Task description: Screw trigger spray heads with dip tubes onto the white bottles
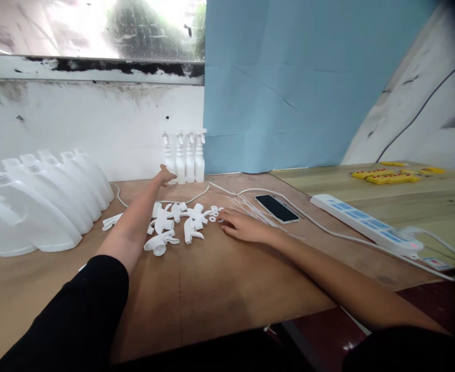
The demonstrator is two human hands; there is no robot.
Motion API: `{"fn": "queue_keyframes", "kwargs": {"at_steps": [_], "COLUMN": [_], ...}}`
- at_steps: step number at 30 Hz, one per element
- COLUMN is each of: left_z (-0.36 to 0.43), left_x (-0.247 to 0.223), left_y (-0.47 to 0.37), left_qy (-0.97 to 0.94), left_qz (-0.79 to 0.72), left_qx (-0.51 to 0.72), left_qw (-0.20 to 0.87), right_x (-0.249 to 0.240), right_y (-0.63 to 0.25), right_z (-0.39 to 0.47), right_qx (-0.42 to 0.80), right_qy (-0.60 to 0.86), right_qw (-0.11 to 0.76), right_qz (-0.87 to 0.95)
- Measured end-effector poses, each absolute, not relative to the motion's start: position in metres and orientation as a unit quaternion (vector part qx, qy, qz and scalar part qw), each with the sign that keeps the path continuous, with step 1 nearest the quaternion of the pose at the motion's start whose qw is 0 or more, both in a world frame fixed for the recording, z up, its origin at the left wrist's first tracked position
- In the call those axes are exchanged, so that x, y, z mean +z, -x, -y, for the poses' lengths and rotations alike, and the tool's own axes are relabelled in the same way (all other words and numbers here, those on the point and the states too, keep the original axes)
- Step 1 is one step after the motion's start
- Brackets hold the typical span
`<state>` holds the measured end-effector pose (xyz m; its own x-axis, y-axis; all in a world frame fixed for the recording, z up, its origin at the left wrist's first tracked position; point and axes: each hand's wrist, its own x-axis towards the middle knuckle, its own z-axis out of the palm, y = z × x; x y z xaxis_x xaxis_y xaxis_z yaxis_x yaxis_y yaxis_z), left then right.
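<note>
My left hand (164, 176) reaches far forward, its thumb and fingers around the lower part of a white spray bottle (167, 150). That bottle stands upright at the left end of a short row of similar spray bottles (190, 160) against the wall. My right hand (241, 225) rests low over the tabletop, fingers slightly bent and apart, with nothing visible in them. Just left of its fingertips lie several small white rings (213, 213). Several loose white trigger sprayer heads (162, 223) are heaped between my two arms.
Large translucent white bottles (52, 206) line the left side. Thin white tubes (251, 208), a phone (277, 208) and a white cable lie right of centre. A power strip (363, 222) and yellow pieces (390, 177) are farther right. A blue sheet (289, 88) hangs behind.
</note>
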<state>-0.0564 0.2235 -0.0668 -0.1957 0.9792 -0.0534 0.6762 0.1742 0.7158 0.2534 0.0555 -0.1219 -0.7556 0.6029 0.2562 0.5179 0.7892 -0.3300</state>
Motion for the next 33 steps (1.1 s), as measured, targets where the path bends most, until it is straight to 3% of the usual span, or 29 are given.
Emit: {"fn": "queue_keyframes", "kwargs": {"at_steps": [9,16,22,27,33], "left_z": [-0.143,-0.018,0.023,0.052,0.073], "left_x": [-0.035,-0.072,-0.096,-0.098,-0.110], "left_y": [0.042,0.021,0.021,0.025,0.027], "left_qy": [-0.766,-0.898,-0.942,-0.944,-0.939], "left_qz": [-0.595,-0.415,-0.331,-0.320,-0.300], "left_qx": [0.188,0.103,0.053,0.078,0.156], "left_qw": [0.154,0.100,-0.031,-0.023,0.057], "right_x": [-0.130,-0.128,-0.129,-0.128,-0.115], "right_y": [-0.243,-0.240,-0.241,-0.238,-0.222], "right_z": [-0.062,-0.061,-0.061,-0.057,-0.026], "right_qx": [0.099,0.111,0.122,0.124,0.076], "right_qy": [0.321,0.357,0.364,0.364,0.292], "right_qw": [0.234,0.253,0.242,0.262,0.369], "right_qz": [0.913,0.892,0.891,0.885,0.879]}}
